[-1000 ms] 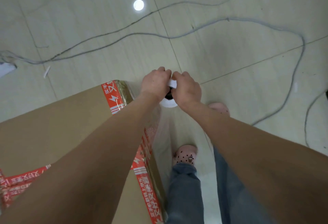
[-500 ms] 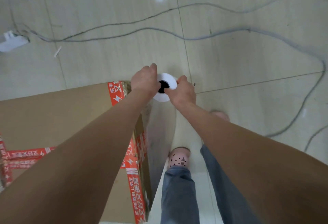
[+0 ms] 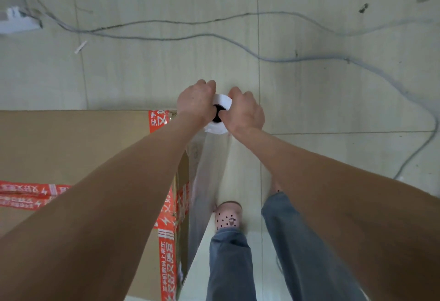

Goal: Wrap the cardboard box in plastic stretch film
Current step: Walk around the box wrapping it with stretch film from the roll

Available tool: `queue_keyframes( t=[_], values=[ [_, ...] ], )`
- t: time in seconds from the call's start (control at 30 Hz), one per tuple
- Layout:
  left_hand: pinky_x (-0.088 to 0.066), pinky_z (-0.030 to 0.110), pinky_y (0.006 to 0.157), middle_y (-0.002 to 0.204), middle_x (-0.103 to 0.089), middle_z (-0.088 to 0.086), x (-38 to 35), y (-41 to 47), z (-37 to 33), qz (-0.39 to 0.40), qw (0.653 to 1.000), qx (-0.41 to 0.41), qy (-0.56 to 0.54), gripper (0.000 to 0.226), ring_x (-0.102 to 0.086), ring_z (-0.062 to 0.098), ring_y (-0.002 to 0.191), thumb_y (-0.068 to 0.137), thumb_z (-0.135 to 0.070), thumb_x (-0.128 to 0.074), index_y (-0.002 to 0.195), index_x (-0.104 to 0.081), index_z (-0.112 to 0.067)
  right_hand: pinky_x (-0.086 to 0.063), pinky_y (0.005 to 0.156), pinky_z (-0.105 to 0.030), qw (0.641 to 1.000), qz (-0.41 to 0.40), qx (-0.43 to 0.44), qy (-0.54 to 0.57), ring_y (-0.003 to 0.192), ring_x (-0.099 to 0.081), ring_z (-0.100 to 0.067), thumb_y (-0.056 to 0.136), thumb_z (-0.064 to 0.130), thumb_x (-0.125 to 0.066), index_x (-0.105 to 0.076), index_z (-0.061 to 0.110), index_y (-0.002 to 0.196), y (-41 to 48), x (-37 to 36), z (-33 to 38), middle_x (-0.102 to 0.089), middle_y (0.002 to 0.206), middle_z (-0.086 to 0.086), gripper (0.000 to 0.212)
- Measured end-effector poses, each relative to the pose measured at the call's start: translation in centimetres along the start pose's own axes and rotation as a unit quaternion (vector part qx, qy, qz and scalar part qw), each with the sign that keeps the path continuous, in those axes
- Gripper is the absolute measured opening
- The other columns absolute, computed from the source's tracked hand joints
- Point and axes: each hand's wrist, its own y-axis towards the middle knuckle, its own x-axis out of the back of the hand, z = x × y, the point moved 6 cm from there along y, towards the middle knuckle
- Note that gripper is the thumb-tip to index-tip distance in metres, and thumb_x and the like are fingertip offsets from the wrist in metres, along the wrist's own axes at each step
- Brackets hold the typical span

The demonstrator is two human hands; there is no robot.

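Mid-wrap stage, by the look of it. Cardboard box (image 3: 71,148) on the floor, left of view. Stretch film roll (image 3: 223,101) held upright just beside the box's far corner, gripped at its top end by left hand (image 3: 196,102) and right hand (image 3: 245,114), fingers curled round the rim. Clear film sheet (image 3: 209,169) stretched back along the box side. Next, probably: carry the roll round the corner, keeping tension and minding the floor cables (image 3: 273,58).
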Motion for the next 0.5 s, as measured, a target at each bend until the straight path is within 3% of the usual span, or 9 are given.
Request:
queue_keyframes(
  t=[0.17,0.23,0.33,0.43,0.5],
  values=[
    [-0.036,0.034,0.067,0.109,-0.055,0.013,1.5,1.2,2.1,0.009,0.997,0.075,-0.014,0.029,-0.057,0.034,0.097,0.085,-0.023,-0.058,0.109,-0.051,-0.008,-0.036,0.067,-0.032,0.999,-0.005,0.042,0.002,0.085,-0.057,-0.030,0.088,0.017,-0.051,-0.050,0.023,0.123,1.6,1.0,2.7,-0.048,0.115,-0.008,0.036],
    [-0.037,0.033,0.069,0.110,-0.056,0.013,1.8,1.5,3.4,0.016,0.994,0.104,-0.027,0.033,-0.056,0.034,0.100,0.084,-0.026,-0.060,0.110,-0.052,-0.008,-0.035,0.069,-0.030,0.999,0.004,0.015,0.052,0.085,-0.054,-0.028,0.089,0.016,-0.052,-0.048,0.023,0.126,1.8,0.9,3.1,-0.047,0.119,-0.006,0.037],
    [-0.037,0.033,0.069,0.109,-0.058,0.014,1.5,1.4,5.0,0.022,0.989,0.139,-0.038,0.035,-0.057,0.033,0.101,0.083,-0.029,-0.064,0.109,-0.052,-0.008,-0.039,0.073,-0.030,0.989,0.039,-0.042,0.134,0.103,-0.057,-0.028,0.090,0.025,-0.059,-0.043,0.020,0.131,1.7,-0.1,2.5,-0.047,0.125,-0.005,0.044],
    [-0.037,0.033,0.068,0.107,-0.059,0.013,1.0,1.7,5.0,0.039,0.989,0.139,-0.042,0.033,-0.058,0.033,0.099,0.082,-0.026,-0.063,0.107,-0.051,-0.009,-0.041,0.074,-0.031,0.986,0.086,-0.061,0.133,0.107,-0.057,-0.029,0.087,0.037,-0.063,-0.043,0.016,0.129,2.0,-1.1,2.6,-0.049,0.123,-0.008,0.051],
    [-0.038,0.033,0.069,0.108,-0.058,0.013,0.9,2.1,5.0,0.051,0.988,0.136,-0.053,0.035,-0.057,0.032,0.101,0.082,-0.027,-0.064,0.109,-0.050,-0.009,-0.041,0.072,-0.031,0.989,0.088,-0.056,0.107,0.104,-0.057,-0.031,0.086,0.034,-0.064,-0.045,0.014,0.125,2.5,-1.3,3.0,-0.051,0.120,-0.010,0.048]
  ],
)
